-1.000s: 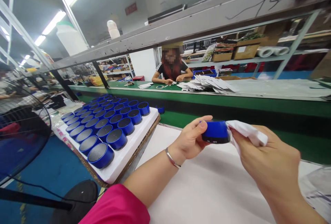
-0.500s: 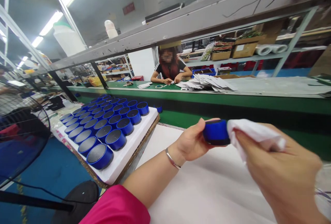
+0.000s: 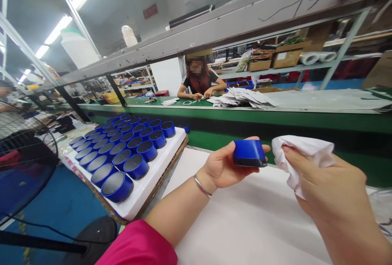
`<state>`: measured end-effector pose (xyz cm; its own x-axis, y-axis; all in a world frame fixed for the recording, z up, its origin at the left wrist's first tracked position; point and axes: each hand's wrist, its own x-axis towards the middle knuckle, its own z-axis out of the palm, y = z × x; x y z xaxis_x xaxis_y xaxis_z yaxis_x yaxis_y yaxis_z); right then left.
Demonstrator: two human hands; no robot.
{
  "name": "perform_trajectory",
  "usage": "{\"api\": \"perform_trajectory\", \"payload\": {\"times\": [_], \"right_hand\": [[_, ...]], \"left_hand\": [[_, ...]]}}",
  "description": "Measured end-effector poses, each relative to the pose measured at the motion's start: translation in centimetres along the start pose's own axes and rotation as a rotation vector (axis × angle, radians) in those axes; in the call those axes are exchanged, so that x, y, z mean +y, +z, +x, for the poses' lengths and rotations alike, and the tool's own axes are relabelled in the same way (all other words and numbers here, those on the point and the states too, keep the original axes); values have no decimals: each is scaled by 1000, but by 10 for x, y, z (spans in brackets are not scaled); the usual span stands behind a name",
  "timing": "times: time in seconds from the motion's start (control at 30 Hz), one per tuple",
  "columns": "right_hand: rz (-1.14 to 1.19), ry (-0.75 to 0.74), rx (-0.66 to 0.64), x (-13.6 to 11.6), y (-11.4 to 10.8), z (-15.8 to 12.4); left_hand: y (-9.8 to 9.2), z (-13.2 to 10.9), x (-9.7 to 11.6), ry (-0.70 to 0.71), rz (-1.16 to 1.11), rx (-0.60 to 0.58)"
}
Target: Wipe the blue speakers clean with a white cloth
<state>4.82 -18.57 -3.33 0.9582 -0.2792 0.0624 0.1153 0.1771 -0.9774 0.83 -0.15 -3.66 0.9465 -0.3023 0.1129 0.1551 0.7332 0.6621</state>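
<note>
My left hand (image 3: 222,166) grips a round blue speaker (image 3: 248,152) with a black base, held up over the white work surface (image 3: 245,216). Its fingers wrap behind and under the casing. To the right, my right hand (image 3: 332,183) pinches a crumpled white cloth (image 3: 301,150). A small gap separates the cloth from the speaker. On the left, several rows of matching blue speakers (image 3: 117,186) with dark mesh tops sit on a white foam tray (image 3: 171,142).
A green conveyor belt (image 3: 208,128) runs behind my hands. Across it, a person (image 3: 200,77) sits handling something small beside a pile of white papers (image 3: 241,97). A grey shelf beam (image 3: 183,38) crosses overhead. A fan (image 3: 27,163) stands at the left.
The cloth has come off the speaker's right side and now sits apart from it. The speaker has turned in my left hand, so more of its smooth blue side shows.
</note>
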Motion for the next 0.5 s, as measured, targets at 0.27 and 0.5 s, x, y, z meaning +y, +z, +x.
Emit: {"api": "perform_trajectory", "payload": {"times": [0.27, 0.5], "right_hand": [[-169, -95, 3, -12, -9, -16], [-462, -1081, -478, -22, -13, -31]], "left_hand": [[1, 1, -5, 1, 169, 105], [5, 2, -9, 75, 281, 176]]}}
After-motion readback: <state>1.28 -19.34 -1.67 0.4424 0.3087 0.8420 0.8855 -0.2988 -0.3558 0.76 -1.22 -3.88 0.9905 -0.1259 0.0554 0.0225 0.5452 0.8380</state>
